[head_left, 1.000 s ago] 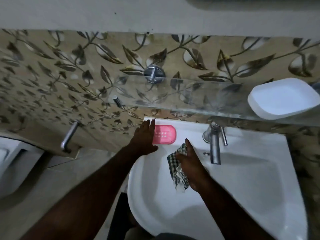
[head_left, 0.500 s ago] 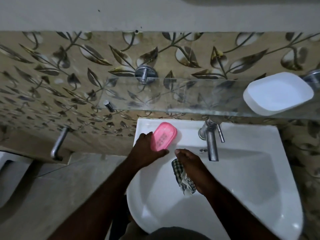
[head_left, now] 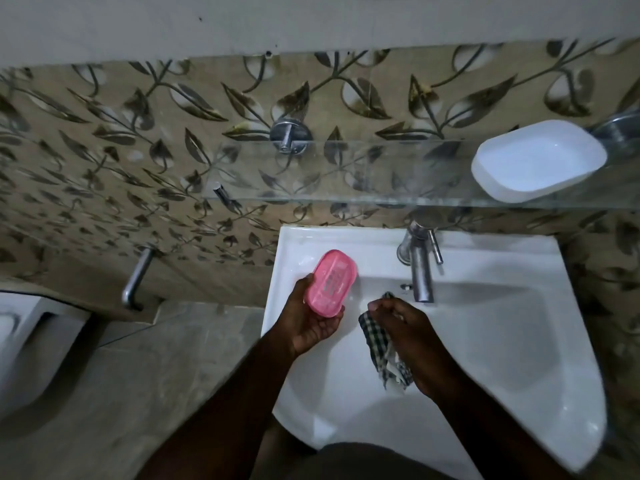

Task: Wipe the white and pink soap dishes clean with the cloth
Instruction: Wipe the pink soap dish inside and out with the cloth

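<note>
The pink oval plastic soap dish [head_left: 331, 283] has come up off the back ledge of the white ceramic sink [head_left: 485, 247], where it lay flat a second ago under the left hand [head_left: 311, 327]. It is now raised and tilted in that hand, over the sink's rear left corner. The thumb lies along its left edge and the fingers [head_left: 334, 315] curl under its near end, gripping it. Its ribbed face is turned up.

The right hand [head_left: 412, 337] has hardly shifted. It hangs over the basin just in front of the chrome tap [head_left: 420, 268], its fingers [head_left: 381, 304] closed round the checked green-and-white cloth [head_left: 379, 348]. The cloth is bunched in the palm with a loose end trailing down. Cloth and pink dish are near each other but not touching.

The white rounded plastic soap dish [head_left: 536, 161] sits well apart, on the right end of the clear glass shelf [head_left: 346, 174] fixed above the sink. It stands open side up against the beige leaf-patterned wall tiles [head_left: 138, 133]. Off to the left, the edge of a white toilet [head_left: 31, 341] shows on the grey floor.
</note>
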The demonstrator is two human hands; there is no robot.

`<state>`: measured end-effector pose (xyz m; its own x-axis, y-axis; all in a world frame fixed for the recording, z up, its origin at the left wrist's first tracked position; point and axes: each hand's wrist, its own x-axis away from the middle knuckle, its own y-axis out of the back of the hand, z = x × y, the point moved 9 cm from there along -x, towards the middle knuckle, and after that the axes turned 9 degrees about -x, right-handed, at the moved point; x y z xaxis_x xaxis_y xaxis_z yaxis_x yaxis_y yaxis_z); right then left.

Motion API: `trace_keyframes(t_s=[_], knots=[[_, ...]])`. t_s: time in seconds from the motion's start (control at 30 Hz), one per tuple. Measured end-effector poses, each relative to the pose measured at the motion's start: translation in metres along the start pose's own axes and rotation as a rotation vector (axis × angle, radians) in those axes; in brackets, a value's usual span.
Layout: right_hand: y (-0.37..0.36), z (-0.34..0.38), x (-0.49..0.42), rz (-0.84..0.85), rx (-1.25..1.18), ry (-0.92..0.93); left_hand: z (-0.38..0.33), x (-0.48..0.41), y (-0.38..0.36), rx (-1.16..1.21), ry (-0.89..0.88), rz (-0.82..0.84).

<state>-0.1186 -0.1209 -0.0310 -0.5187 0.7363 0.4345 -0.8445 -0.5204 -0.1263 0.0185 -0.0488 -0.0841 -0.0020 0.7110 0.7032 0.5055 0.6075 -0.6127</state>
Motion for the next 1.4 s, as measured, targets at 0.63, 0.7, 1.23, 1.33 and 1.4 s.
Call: trace_keyframes(t_s=[0.63, 0.7, 1.23, 1.33, 1.4], knots=[[-0.011, 0.013, -0.001, 0.051, -0.043, 0.03, -0.032, 0.067, -0.038, -1.268, -1.0, -0.654], [-0.007, 0.009, -0.008, -0.003, -0.013, 0.008, -0.032, 0.07, -0.035, -1.263, -1.031, -0.633], [-0.012, 0.031, -0.007, 0.16, -0.134, -0.019, -0.066, 0.052, -0.03, -0.674, -0.482, -0.243], [-0.021, 0.034, -0.008, 0.212, -0.067, -0.036, -0.045, 0.042, -0.048, -0.576, -0.267, -0.02], [-0.02, 0.035, -0.009, 0.198, -0.037, -0.046, -0.032, 0.037, -0.054, -0.49, -0.203, 0.028]])
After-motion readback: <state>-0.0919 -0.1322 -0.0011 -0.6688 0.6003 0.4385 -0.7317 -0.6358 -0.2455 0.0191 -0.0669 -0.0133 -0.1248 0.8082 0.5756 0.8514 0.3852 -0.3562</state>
